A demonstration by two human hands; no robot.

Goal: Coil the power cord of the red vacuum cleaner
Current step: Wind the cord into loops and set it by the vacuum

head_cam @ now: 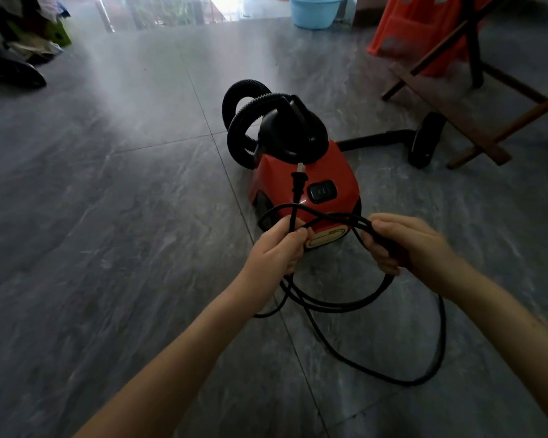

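Observation:
The red vacuum cleaner (304,181) stands on the grey tiled floor ahead of me, with a black top and a ribbed black hose (244,118) looped at its left. Its black power cord (339,305) hangs in a few loops between my hands. My left hand (279,248) grips the loops on one side, and the plug (298,181) sticks up above that fist. My right hand (415,245) is closed on the opposite side of the loops. A longer slack loop of cord trails on the floor below my right forearm.
The vacuum's black wand and floor head (424,143) lie to the right, beside a wooden folding frame (475,121). An orange plastic stool (424,30) and a blue basin (314,11) stand at the back. Clothes and dark items (16,61) are piled at the far left.

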